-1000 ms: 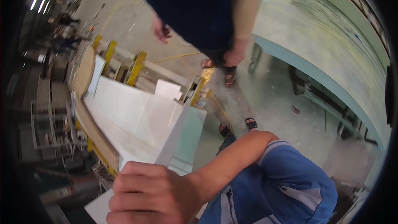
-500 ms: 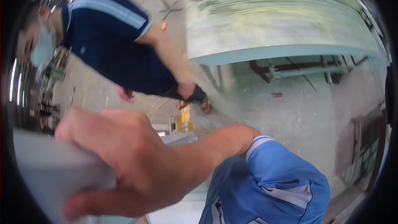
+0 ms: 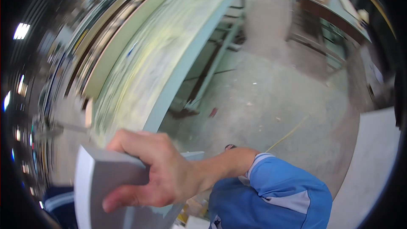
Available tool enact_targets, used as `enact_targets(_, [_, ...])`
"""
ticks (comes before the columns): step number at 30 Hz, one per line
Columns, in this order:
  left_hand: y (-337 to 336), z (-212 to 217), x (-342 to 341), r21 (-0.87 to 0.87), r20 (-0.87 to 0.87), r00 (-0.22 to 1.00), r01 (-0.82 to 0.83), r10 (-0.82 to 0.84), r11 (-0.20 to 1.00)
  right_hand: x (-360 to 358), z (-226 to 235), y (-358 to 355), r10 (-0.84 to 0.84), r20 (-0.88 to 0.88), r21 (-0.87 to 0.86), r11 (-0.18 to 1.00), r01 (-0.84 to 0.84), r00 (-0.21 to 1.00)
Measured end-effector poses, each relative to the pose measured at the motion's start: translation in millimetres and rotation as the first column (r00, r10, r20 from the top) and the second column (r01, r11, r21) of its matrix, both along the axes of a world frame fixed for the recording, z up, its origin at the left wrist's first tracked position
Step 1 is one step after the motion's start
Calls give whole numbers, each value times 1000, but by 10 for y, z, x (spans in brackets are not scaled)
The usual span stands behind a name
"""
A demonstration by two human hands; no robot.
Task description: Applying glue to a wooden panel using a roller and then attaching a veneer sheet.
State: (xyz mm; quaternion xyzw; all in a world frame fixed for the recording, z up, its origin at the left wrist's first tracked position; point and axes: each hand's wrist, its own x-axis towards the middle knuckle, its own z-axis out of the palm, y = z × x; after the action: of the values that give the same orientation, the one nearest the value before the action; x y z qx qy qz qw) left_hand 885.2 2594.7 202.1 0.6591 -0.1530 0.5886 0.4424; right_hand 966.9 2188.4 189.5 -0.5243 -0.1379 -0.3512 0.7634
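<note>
My right hand (image 3: 159, 174) is shut on the edge of a thick white-grey board (image 3: 99, 186) at the lower left. The fingers wrap over the board's top edge and the thumb presses from below. My forearm runs right to a light blue sleeve (image 3: 280, 191). The board's lower part runs out of the picture. My left hand is not in view.
A long green-framed workbench (image 3: 169, 63) with a pale worn top curves across the upper left, its legs on a concrete floor (image 3: 275, 101). A white panel (image 3: 373, 165) lies at the right edge. Another person's dark blue striped sleeve (image 3: 57, 199) shows at the lower left. The left side is blurred.
The view has swung sharply. The person in dark blue who stood above is now only a sleeve at the lower left. My right hand keeps its hold on the board.
</note>
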Motion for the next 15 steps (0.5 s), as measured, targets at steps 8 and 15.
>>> enact_targets(8, [-706, -819, 1762, -254, -142, 758, 593, -636, 764, -434, -784, -662, -626, 67, -303, 729, 614, 777])
enact_targets(15, [-1777, -1939, 2940, -519, -231, 192, 805, -954, 288, -1213, -1478, -856, -910, 76, -414, 343, 843, 408])
